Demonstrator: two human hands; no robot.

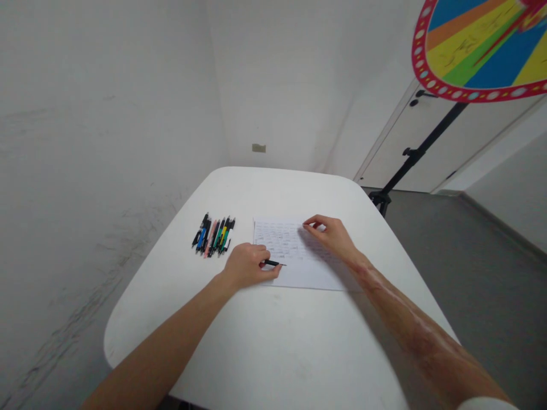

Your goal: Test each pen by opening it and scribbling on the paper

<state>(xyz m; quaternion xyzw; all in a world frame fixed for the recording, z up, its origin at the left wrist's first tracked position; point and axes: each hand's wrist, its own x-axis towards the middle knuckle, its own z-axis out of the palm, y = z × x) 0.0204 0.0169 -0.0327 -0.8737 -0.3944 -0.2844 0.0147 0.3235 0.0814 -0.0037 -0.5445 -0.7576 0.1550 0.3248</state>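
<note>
My left hand [250, 265] is closed around a black pen [272, 262] at the lower left of a sheet of paper [307, 277]. The pen's thin tip points right, over the sheet. Rows of handwriting cover the upper part of the paper, and its lower part is blank. Above the paper's upper right area, my right hand [331, 234] has thumb and forefinger brought together in a pinch. Whatever is between those fingertips, if anything, is too small to make out. Left of the paper lies a group of several pens [213, 236] in black, blue, pink, green and yellow.
Everything lies on a white table [282, 347] with rounded corners, close to the grey-white walls. At the right, a colourful wheel [482, 51] stands on a black stand [410, 159] in front of a door [453, 154]. Grey floor shows beyond the table's right edge.
</note>
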